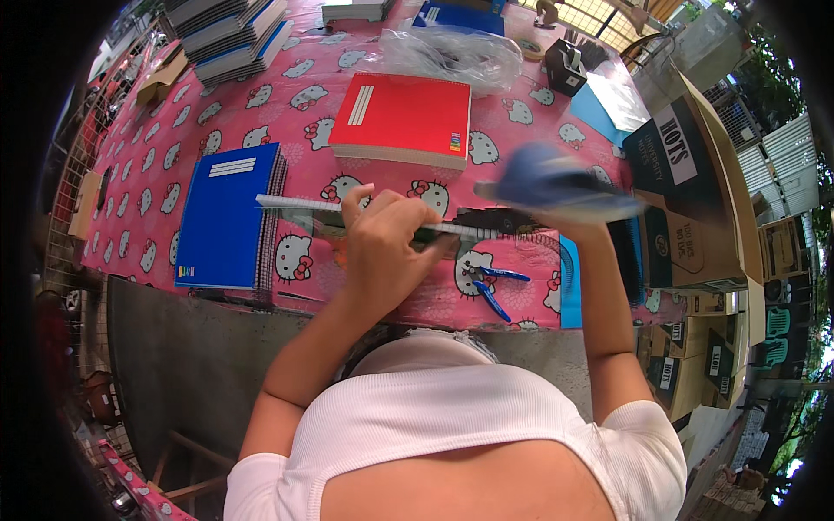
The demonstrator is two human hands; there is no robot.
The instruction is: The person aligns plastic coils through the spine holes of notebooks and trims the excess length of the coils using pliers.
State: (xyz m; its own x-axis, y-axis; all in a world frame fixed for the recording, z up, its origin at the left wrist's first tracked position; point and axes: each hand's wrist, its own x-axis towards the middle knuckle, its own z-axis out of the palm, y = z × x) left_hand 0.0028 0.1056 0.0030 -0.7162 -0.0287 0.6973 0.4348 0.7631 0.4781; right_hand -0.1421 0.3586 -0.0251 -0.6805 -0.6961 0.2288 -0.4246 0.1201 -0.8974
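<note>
My left hand [387,239] is closed on a thin stack of bound pages, seen edge-on as a notebook [300,204] tilted upright above the table. A coil of dark wire [534,233] shows along its right end. My right hand [556,187] is smeared by motion beyond that end. Something blue, like a glove or cloth, covers it, and its fingers cannot be made out. Blue-handled pliers [495,291] lie opened on the table just below the notebook. A light blue sheet [570,286] lies beside my right forearm.
Blue spiral notebooks [221,221] are stacked at left, red ones [401,117] ahead. Clear plastic [452,56] and a black tape dispenser [566,68] lie farther back. A tall notebook pile [228,39] stands far left. An open carton [686,191] stands right, on the pink-patterned tablecloth [234,113].
</note>
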